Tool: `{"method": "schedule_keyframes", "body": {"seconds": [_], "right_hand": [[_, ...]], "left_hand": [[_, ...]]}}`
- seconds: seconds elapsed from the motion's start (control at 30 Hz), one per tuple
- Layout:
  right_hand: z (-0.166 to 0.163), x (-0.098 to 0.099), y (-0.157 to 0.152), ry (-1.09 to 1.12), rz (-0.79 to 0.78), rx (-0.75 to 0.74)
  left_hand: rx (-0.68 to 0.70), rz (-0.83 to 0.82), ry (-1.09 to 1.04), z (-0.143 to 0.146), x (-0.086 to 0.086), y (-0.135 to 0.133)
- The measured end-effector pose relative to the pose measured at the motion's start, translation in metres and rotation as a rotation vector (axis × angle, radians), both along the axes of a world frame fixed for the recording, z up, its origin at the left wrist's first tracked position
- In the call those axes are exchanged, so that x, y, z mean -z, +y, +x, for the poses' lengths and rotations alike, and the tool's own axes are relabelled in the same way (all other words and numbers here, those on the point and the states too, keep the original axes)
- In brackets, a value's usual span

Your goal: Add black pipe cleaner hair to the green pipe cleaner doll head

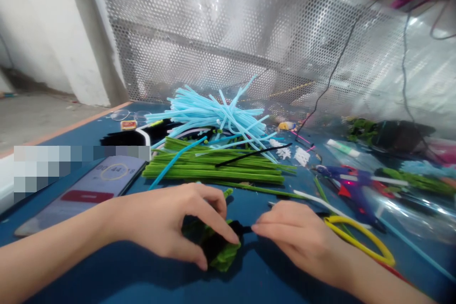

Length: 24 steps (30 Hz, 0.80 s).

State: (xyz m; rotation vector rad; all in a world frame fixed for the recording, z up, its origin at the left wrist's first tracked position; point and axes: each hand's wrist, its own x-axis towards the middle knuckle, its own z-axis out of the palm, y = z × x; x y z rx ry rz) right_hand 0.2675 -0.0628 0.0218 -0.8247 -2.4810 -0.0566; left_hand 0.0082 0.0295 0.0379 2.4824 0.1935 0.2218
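**Green-and-black piece (224,257) gripped at the table's six o'clock**

From here I see the left hand (178,218) clamping it on the table (142,280), thumb against forefinger side; the right hand (302,240) pinches the black strip (246,229) at its two o'clock. Green stems (213,168) lie towards twelve, a phone (92,183) towards ten.

The fuzzy piece (225,258), green and black, sits bunched and partly hidden, low at the blue worktop (128,282); its slim black end (246,230) points right.
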Motion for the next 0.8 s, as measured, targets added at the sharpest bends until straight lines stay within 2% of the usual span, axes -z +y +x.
{"method": "schedule_keyframes", "body": {"seconds": [0.17,0.43,0.8], "right_hand": [[-0.004,-0.002,-0.002,-0.060,-0.022,-0.006],[-0.008,0.008,-0.003,0.014,-0.060,0.019],[-0.011,0.011,-0.009,-0.146,0.045,0.101]], "left_hand": [[0.022,0.026,0.017,0.001,-0.001,0.000],[0.041,0.022,0.057,0.002,-0.006,0.001],[0.046,0.084,0.096,0.002,-0.012,-0.001]]}}
